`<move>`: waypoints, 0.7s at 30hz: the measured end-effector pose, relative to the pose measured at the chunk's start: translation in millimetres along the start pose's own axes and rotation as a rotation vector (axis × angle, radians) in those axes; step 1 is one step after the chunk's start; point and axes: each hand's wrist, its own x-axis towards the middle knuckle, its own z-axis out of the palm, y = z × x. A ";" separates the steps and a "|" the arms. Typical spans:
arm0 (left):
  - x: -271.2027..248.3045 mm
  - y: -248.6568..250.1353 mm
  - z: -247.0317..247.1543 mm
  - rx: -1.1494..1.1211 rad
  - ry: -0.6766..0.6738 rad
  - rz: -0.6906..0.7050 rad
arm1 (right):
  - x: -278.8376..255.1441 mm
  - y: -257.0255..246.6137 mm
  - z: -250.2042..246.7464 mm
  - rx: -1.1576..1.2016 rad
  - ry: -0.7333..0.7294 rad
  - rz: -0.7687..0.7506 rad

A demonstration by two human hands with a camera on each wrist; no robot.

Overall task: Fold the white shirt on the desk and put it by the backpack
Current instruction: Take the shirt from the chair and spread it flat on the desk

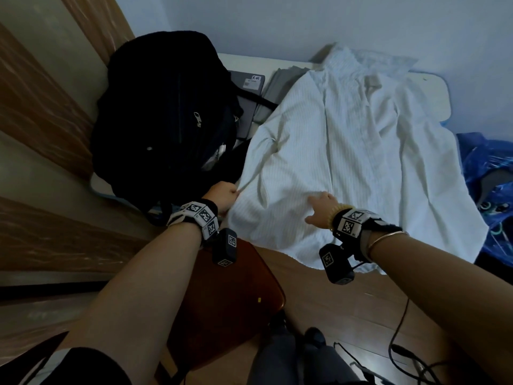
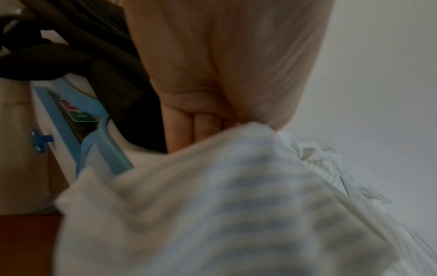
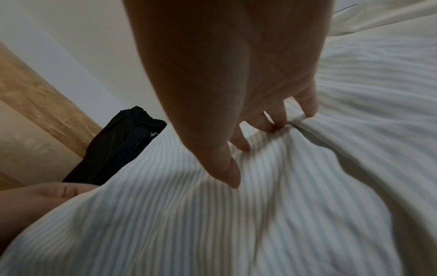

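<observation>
Shirt [image 1: 347,151] lies flat on desk [image 1: 433,90], long axis running collar far to hem near; hem hangs over desk edge. Left hand [image 1: 223,194] pinches shirt's left edge beside backpack [image 1: 155,112]; fingers mostly hidden. Right hand [image 1: 322,207] spread, fingertips [image 3: 312,110] pressing cloth.

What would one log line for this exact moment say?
stage: fold beginning | white shirt: spread flat on desk | left hand: grips shirt edge | right hand: fingertips press fabric | backpack: beside shirt
</observation>
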 end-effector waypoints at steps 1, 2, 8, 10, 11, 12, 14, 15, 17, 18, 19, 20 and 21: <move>0.1 -0.1 0.5 0.039 0.048 0.005 | 0.5 -0.7 -0.1 -0.003 0.002 -0.005; -1.0 0.5 -0.9 0.056 0.117 -0.002 | 0.9 -1.2 -0.4 -0.002 -0.001 -0.008; -15.3 6.4 -42.9 -0.049 0.583 -0.069 | -2.2 -6.6 -4.1 -0.006 -0.011 0.025; -15.9 7.8 -61.3 -0.074 0.672 -0.033 | -3.5 -8.1 -7.7 0.000 -0.025 0.037; -15.2 8.4 -69.9 -0.092 0.692 -0.003 | -3.5 -9.0 -11.8 0.010 -0.036 0.038; -14.5 9.8 -78.1 -0.103 0.697 0.026 | -3.9 -10.4 -17.6 0.024 -0.045 0.037; -13.2 13.9 -92.5 -0.084 0.691 0.079 | -5.1 -14.1 -32.9 0.074 -0.044 0.045; -13.2 16.8 -98.4 -0.073 0.676 0.113 | -4.9 -17.5 -42.0 0.109 -0.021 0.050; -15.4 25.4 -107.4 -0.056 0.612 0.179 | -3.2 -27.5 -62.3 0.212 0.104 0.022; -16.1 29.5 -111.0 -0.026 0.580 0.199 | -2.5 -34.7 -72.9 0.276 0.186 -0.015; -17.4 33.0 -113.1 0.025 0.556 0.208 | -2.4 -42.4 -83.1 0.329 0.254 -0.058; -18.7 35.9 -114.9 0.086 0.547 0.214 | -2.3 -51.7 -93.7 0.373 0.304 -0.102; -20.1 38.2 -116.7 0.146 0.549 0.220 | -0.5 -60.6 -103.7 0.409 0.343 -0.144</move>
